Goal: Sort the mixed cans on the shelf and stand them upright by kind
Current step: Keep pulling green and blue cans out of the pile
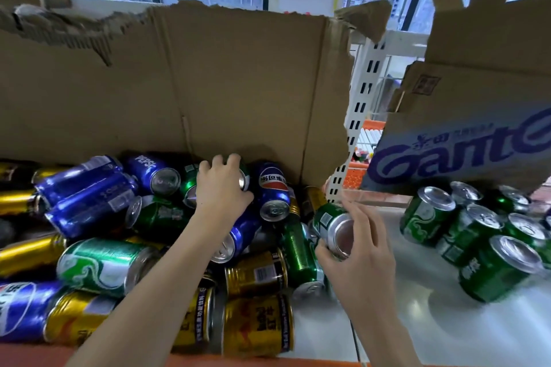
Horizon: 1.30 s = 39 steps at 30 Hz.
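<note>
both hands were mid-pick: left hand clutched a green can deep in the pile, right hand gripped another green can, likely bound upright for the green group next.

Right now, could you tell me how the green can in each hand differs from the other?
The left hand grips a green can still in the pile against the cardboard; the right hand holds its green can lifted clear, silver end showing. Left's can is mostly hidden, right's plainly visible. Both lie tilted.

Shop stockroom: slotted shelf upright, torn cardboard boxes, drink cans.
</note>
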### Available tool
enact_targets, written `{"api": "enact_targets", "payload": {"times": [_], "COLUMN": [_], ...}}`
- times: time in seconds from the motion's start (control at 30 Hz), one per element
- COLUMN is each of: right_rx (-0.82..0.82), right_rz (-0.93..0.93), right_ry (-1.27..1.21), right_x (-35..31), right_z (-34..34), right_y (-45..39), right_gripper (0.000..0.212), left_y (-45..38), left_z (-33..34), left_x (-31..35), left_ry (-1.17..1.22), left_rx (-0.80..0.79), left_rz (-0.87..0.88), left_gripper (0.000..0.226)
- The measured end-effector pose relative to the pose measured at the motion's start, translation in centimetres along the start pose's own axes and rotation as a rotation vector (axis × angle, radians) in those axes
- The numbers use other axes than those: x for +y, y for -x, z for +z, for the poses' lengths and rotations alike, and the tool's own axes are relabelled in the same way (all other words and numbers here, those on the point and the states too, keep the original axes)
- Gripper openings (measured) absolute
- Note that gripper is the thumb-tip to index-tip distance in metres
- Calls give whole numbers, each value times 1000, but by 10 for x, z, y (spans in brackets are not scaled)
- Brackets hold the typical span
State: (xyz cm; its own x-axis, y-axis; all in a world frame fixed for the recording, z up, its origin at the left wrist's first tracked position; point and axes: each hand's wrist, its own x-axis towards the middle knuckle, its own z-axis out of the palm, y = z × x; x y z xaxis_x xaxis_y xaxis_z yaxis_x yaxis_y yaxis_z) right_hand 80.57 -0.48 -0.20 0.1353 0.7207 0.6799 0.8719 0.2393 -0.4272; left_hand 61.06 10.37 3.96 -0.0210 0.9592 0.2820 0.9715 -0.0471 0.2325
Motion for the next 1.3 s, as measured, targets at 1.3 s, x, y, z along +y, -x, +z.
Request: {"api": "enact_targets", "payload": {"times": [1.3], "right_rx": [-44], "right_rz": [294], "right_ry": [122], "right_x": [259], "right_z": [-173], "right_y": [6], "right_gripper": [54], "left_y": [104], "left_z": [78], "left_x": [315], "left_ry": [450], "left_rx": [-287], "left_rz": [311], "left_gripper": [56]}}
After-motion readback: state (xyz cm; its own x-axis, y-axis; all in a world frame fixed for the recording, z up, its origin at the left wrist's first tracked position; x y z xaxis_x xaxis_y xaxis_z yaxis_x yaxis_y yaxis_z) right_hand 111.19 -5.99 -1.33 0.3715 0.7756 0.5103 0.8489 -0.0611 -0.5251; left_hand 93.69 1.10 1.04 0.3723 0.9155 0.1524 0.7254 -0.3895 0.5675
